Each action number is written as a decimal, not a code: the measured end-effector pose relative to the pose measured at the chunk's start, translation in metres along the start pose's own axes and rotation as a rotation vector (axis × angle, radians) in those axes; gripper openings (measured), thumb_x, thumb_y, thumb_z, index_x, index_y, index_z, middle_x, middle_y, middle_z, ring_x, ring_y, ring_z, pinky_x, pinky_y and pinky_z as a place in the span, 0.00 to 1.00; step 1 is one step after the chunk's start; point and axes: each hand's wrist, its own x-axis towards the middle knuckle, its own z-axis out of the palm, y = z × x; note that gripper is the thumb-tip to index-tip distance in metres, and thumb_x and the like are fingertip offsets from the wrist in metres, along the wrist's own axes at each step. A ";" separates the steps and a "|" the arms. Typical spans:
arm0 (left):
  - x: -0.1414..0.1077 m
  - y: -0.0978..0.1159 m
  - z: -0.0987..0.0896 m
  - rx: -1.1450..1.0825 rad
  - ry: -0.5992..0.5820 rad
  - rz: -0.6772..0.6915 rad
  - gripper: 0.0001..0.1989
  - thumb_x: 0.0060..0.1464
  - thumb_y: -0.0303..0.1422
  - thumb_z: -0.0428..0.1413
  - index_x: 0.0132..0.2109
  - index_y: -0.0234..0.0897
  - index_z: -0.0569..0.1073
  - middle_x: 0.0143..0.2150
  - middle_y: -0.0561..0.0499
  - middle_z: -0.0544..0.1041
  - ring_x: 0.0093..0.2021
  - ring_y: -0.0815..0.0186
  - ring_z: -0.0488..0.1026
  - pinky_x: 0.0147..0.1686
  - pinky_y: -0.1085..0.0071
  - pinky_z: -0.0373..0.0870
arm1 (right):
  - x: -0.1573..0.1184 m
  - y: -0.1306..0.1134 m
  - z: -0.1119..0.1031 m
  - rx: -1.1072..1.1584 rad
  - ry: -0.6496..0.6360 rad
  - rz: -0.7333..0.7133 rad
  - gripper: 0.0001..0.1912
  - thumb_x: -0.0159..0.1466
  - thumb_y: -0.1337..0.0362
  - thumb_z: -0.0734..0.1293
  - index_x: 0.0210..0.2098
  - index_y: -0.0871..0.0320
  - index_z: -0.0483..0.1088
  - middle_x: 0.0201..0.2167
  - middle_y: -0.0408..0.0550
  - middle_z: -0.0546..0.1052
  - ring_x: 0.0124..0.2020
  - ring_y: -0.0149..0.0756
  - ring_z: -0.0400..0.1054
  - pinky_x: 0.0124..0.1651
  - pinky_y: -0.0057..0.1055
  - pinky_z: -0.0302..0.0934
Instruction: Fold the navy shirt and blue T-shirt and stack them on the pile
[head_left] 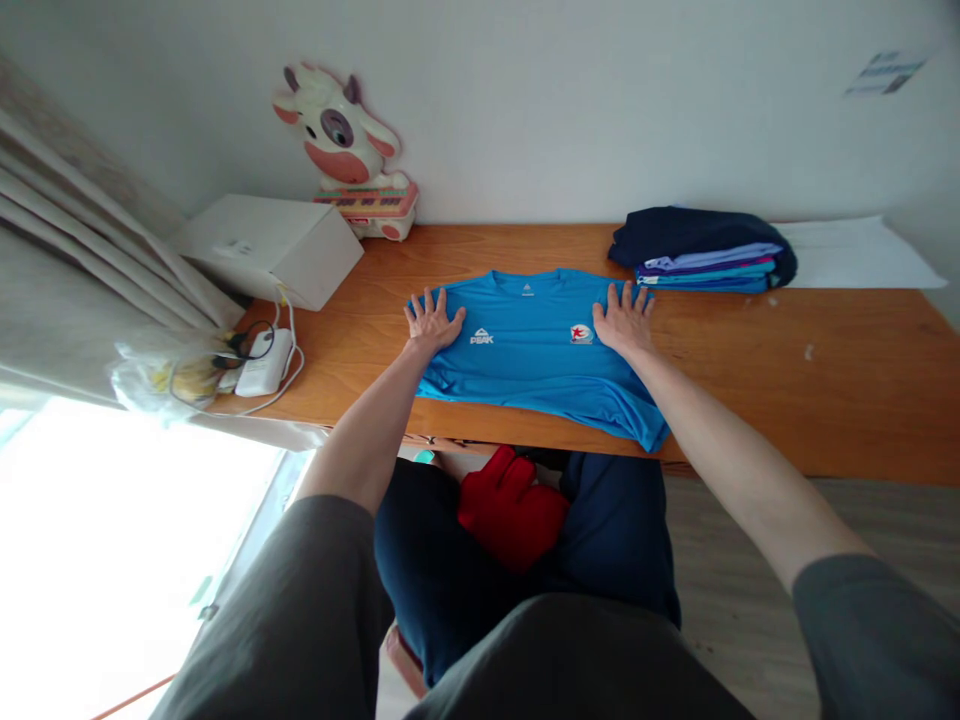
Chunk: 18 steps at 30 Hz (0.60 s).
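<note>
Your left hand (pixel 431 324) and right hand (pixel 627 322) rest, fingers (pixel 430 303) spread, on the blue shirt (pixel 529 345), mid-frame. Tugging could slide its rumpled lower edge off the counter (pixel 862 390); your right hand could nudge the folded stack (pixel 701 238), upper right.

Light blazed through the near-left window (pixel 127 560), pale curtain (pixel 82 235) beyond; white wall (pixel 525 120) rose behind the wooden desk (pixel 862 380), plank floor (pixel 720 590) near right!

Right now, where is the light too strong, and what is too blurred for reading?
Head view: glare washes out the lower left, below the curtain; head view: the blue shirt is softly lit, PEAK readable; head view: the wall label is too blurred to read.
</note>
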 end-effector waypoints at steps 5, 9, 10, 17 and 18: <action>-0.001 0.009 0.000 0.023 0.077 0.077 0.50 0.79 0.60 0.37 0.93 0.34 0.52 0.96 0.43 0.44 0.95 0.39 0.34 0.92 0.35 0.35 | -0.001 -0.001 0.000 0.026 0.006 0.004 0.48 0.85 0.42 0.47 0.92 0.65 0.50 0.93 0.71 0.46 0.93 0.78 0.36 0.90 0.77 0.32; 0.002 0.026 0.003 -0.007 0.042 0.022 0.46 0.80 0.54 0.35 0.92 0.33 0.55 0.95 0.42 0.48 0.95 0.40 0.42 0.92 0.34 0.42 | -0.006 -0.004 -0.005 0.034 0.013 -0.004 0.49 0.84 0.42 0.47 0.92 0.67 0.49 0.93 0.71 0.45 0.93 0.78 0.36 0.90 0.77 0.32; 0.003 0.030 0.003 -0.011 0.028 0.010 0.46 0.80 0.53 0.35 0.92 0.33 0.55 0.95 0.42 0.48 0.95 0.40 0.43 0.91 0.33 0.42 | -0.007 -0.005 -0.007 0.033 0.011 -0.002 0.49 0.84 0.42 0.46 0.92 0.67 0.49 0.93 0.71 0.45 0.93 0.78 0.36 0.90 0.78 0.32; -0.003 0.022 -0.004 -0.049 0.020 0.060 0.46 0.79 0.59 0.40 0.93 0.45 0.53 0.95 0.48 0.49 0.95 0.38 0.41 0.90 0.27 0.35 | -0.011 -0.009 -0.015 0.060 -0.019 0.012 0.49 0.84 0.41 0.46 0.93 0.66 0.49 0.94 0.70 0.45 0.93 0.78 0.35 0.89 0.79 0.30; -0.004 0.019 -0.005 -0.048 0.022 0.063 0.47 0.79 0.60 0.41 0.93 0.46 0.54 0.95 0.48 0.49 0.95 0.38 0.41 0.90 0.27 0.35 | -0.011 -0.009 -0.015 0.062 -0.013 0.009 0.49 0.84 0.41 0.47 0.93 0.66 0.49 0.94 0.70 0.45 0.93 0.78 0.35 0.89 0.79 0.30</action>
